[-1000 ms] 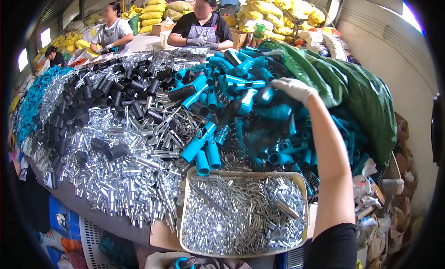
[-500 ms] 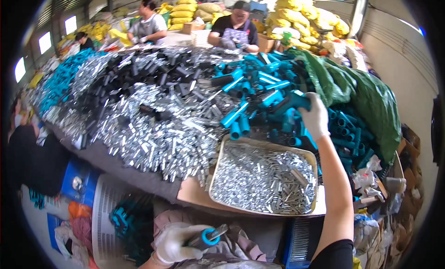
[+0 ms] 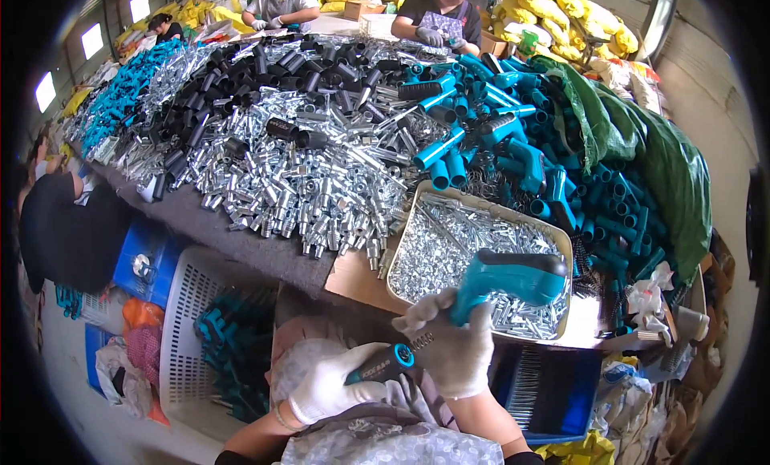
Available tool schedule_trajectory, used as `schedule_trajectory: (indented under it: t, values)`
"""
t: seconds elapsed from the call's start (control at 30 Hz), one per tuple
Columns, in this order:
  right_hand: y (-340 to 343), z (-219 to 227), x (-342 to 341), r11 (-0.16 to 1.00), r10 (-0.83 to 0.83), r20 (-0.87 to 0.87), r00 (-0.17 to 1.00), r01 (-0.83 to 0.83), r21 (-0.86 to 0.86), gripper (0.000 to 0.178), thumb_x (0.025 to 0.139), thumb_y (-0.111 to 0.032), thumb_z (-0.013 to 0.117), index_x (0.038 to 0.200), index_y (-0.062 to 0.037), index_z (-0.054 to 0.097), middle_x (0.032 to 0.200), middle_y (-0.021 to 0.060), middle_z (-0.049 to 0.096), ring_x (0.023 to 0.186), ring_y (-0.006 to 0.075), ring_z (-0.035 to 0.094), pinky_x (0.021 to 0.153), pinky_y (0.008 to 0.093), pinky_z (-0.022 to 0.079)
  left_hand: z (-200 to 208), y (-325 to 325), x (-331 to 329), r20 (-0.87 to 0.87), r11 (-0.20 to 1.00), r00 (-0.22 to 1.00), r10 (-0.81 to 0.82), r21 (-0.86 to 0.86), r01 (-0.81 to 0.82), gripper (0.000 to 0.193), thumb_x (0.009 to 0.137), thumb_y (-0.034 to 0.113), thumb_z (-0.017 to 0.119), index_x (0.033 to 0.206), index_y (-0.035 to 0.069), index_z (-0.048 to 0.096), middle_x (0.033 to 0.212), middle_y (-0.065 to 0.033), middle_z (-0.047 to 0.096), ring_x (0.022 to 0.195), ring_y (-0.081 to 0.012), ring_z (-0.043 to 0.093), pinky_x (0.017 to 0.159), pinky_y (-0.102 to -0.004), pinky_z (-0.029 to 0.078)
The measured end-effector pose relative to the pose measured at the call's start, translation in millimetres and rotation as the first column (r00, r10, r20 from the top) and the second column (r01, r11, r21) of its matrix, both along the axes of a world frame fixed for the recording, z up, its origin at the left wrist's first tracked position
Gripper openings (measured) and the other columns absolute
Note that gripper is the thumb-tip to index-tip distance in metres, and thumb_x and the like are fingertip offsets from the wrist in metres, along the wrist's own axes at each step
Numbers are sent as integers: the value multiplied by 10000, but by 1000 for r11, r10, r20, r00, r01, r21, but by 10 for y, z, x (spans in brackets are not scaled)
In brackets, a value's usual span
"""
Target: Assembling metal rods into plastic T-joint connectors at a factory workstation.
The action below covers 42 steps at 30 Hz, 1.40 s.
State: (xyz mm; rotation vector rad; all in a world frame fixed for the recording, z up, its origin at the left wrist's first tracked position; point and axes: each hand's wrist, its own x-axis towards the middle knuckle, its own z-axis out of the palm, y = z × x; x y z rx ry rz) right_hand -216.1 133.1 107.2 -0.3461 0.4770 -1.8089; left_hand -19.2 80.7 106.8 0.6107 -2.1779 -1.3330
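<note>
In my white-gloved left hand [image 3: 329, 387], low in front of my lap, is a short black cylindrical grip [image 3: 379, 366] with a teal ring at its end. A thin coil spring [image 3: 421, 340] shows between that end and my other glove; I cannot tell which hand bears it. My right hand [image 3: 464, 354], also gloved in white, closes round the lower end of a teal and black pistol-shaped plastic handle [image 3: 513, 277], held up over the near edge of a cream tray [image 3: 391, 284]. Small metal bits and pins fill the tray.
Behind the tray lie heaps of teal handles [image 3: 525, 164], metal sockets [image 3: 313, 196] and black tubes [image 3: 281, 68]. A green tarp [image 3: 662, 172] covers the right side. White basket [image 3: 180, 337] stands lower left, blue bin [image 3: 573, 409] lower right. A person [image 3: 441, 24] works opposite.
My right hand has come back from the teal heap to beside my left, bringing the pistol-shaped handle. My left hand has shifted right, and the view has tilted down.
</note>
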Motion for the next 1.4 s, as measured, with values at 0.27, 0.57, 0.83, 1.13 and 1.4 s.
schedule_trajectory:
  t: [0.27,0.57,0.83,1.13,1.4]
  values:
    - [-48,-213,140,992,18,-181,983,-40,-119,655,967,-685,542,1154,-59,582,1098,135,627,1065,280,607,1039,492,448,8,22,-16,72,986,996,45,-163,-33,552,888,274,814,1333,13,620,928,-161,721,821,-262,719,757,-340,552]
    - [18,-149,414,990,-90,-346,934,122,73,694,967,-744,445,1056,-70,584,967,142,611,936,344,643,953,584,524,-362,132,109,-71,997,996,61,50,-58,638,926,306,785,1429,2,538,1199,-175,718,1044,-236,720,906,-331,553]
    - [64,-71,245,969,-89,-764,639,-122,-215,590,961,-466,693,1220,56,605,1235,237,648,1074,319,667,962,428,534,-433,179,83,-202,984,979,22,176,15,698,940,392,734,1487,40,481,1280,-248,664,1183,-356,678,966,-390,526]
    - [100,170,-383,848,514,-625,588,-237,475,660,964,-493,685,1337,37,558,1104,160,692,924,236,711,944,415,565,-196,-28,230,-153,958,983,-103,251,140,706,872,348,799,1449,48,524,1231,-186,698,1144,-283,693,983,-368,517]
    - [155,951,-681,705,696,-691,193,-365,608,800,780,-373,837,1437,-2,570,1249,136,683,1183,195,629,1004,336,502,-179,-236,360,5,962,999,36,-271,-33,640,865,537,737,1258,39,655,858,-175,701,794,-365,696,711,-436,532]
